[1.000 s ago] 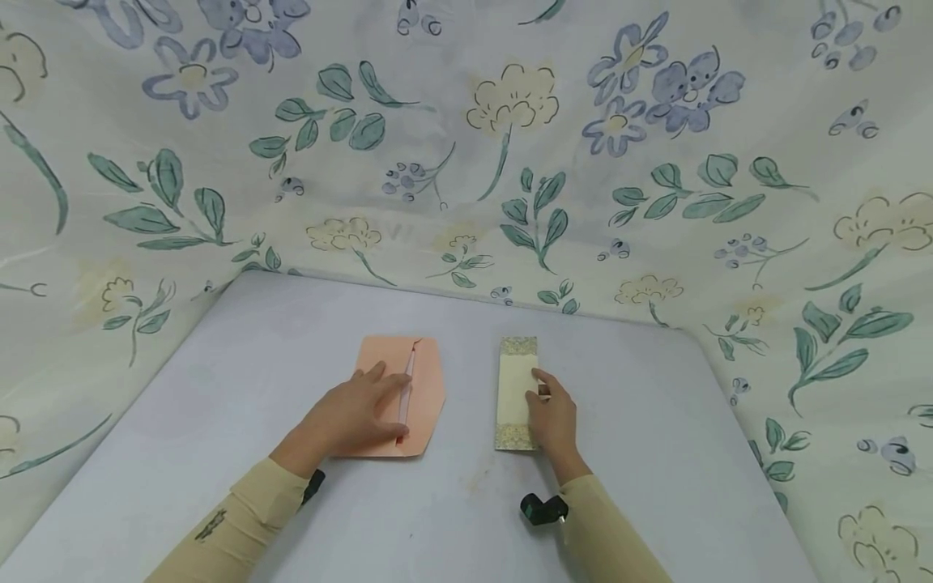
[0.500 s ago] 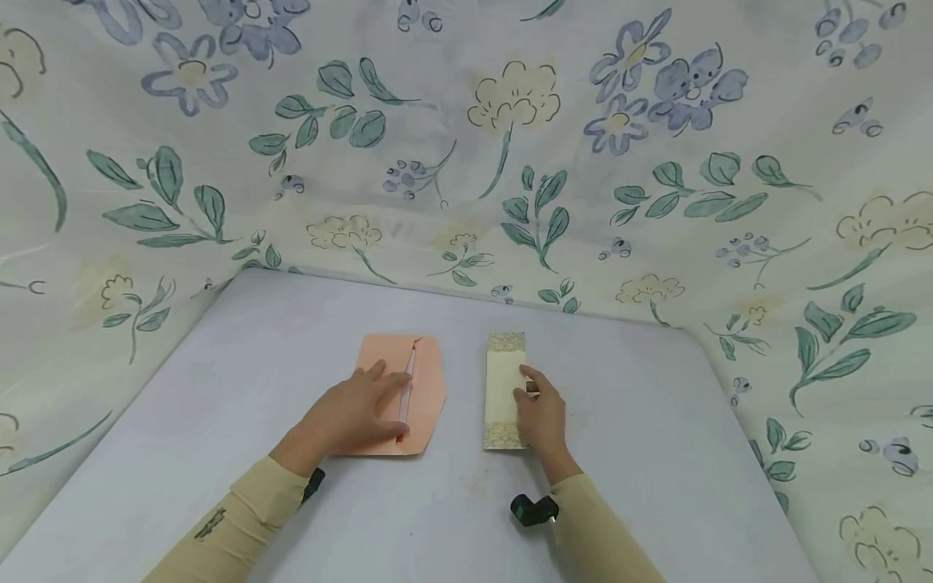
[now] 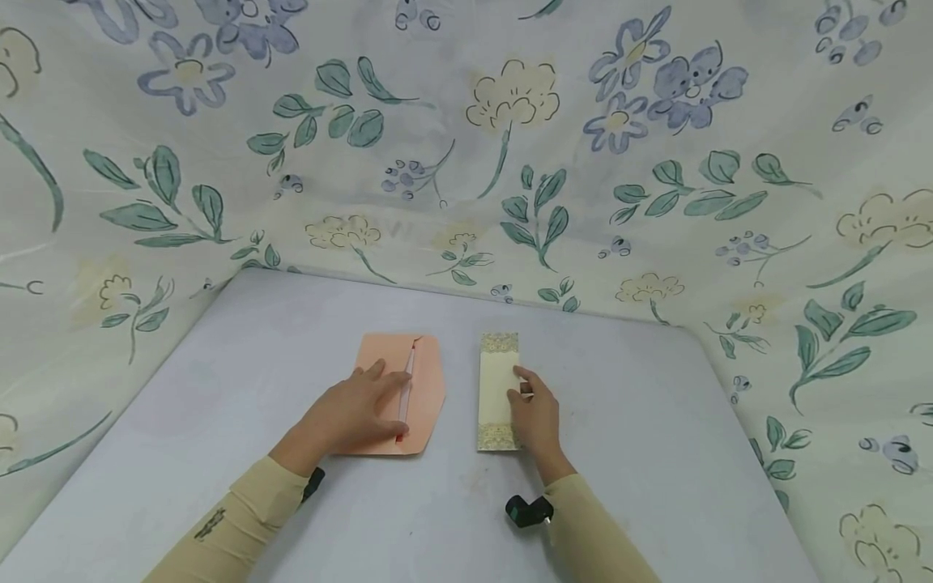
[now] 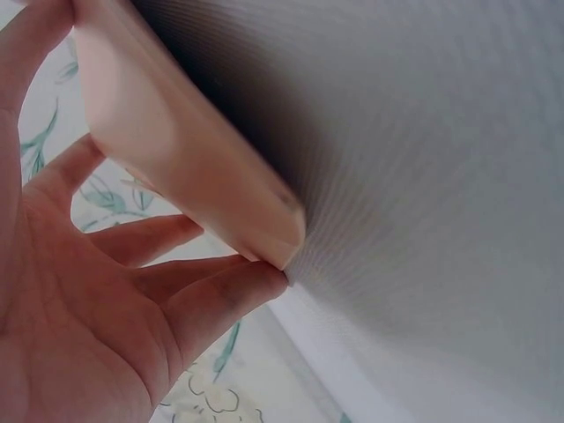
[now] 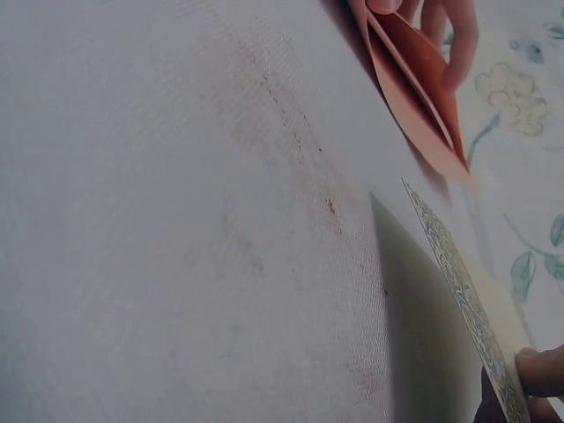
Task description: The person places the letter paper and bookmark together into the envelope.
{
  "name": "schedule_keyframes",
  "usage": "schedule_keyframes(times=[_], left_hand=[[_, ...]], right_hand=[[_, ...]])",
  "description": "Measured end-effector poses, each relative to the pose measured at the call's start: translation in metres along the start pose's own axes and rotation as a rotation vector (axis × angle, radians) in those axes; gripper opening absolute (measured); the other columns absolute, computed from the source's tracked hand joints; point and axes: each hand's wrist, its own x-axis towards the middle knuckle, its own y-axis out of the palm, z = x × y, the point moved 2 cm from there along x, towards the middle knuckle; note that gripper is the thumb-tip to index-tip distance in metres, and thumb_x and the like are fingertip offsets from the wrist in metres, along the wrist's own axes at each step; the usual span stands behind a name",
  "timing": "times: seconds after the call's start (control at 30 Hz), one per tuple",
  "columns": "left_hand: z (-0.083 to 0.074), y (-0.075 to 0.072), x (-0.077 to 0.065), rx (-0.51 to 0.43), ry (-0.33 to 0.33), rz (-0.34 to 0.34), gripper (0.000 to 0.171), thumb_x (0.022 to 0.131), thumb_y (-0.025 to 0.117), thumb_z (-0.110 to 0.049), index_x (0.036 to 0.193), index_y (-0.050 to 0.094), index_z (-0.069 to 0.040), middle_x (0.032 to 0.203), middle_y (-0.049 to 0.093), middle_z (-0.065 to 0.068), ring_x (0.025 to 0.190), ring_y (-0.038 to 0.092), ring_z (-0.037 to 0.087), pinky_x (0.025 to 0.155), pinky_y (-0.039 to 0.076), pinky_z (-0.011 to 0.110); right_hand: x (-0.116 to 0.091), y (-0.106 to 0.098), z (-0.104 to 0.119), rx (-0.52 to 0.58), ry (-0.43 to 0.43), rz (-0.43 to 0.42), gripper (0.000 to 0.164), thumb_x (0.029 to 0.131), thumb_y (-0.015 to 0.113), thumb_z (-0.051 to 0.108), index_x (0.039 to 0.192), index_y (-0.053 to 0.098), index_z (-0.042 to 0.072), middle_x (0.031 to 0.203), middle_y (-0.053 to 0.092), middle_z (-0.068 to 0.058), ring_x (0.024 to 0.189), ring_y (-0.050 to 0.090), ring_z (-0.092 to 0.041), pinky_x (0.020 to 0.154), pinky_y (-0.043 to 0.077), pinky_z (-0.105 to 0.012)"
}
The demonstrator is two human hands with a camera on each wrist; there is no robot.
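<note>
A peach envelope lies on the white table, left of centre, its mouth gaping. My left hand spreads over its back, gripping it between thumb and fingers beside the mouth; the left wrist view shows fingertips along the envelope's edge. To the right, my right hand pinches a long cream card with patterned bands at both ends, by its right side. The right wrist view has the card slanting over its shadow, a short way from the envelope's mouth.
The white table is bounded at the back and sides by a floral-patterned cloth. Black camera mounts sit at both wrists, the right one close over the tabletop. Reddish smudges mark the table between the hands.
My right hand has shifted left with the card, bringing it closer to the envelope. The left hand and the envelope have stayed in place.
</note>
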Motion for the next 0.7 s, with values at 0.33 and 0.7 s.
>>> schedule_keyframes(times=[0.33, 0.7], left_hand=[[0.0019, 0.0007, 0.0001, 0.002, -0.003, -0.005, 0.081, 0.083, 0.079, -0.054, 0.15, 0.05, -0.02, 0.157, 0.036, 0.03, 0.134, 0.037, 0.063, 0.101, 0.04, 0.07], [0.0032, 0.0021, 0.0011, 0.004, -0.006, -0.012, 0.08, 0.082, 0.079, -0.055, 0.149, 0.051, -0.021, 0.157, 0.036, 0.029, 0.134, 0.038, 0.063, 0.1, 0.041, 0.07]], right_hand=[[0.0001, 0.0059, 0.0008, 0.022, 0.002, 0.015, 0.04, 0.096, 0.068, 0.007, 0.136, 0.065, 0.01, 0.101, 0.067, -0.011, 0.083, 0.064, -0.019, 0.067, 0.05, -0.031], [-0.0008, 0.0102, 0.0053, 0.027, -0.001, 0.026, 0.041, 0.095, 0.068, 0.007, 0.135, 0.065, 0.01, 0.101, 0.067, -0.011, 0.086, 0.066, -0.021, 0.068, 0.052, -0.034]])
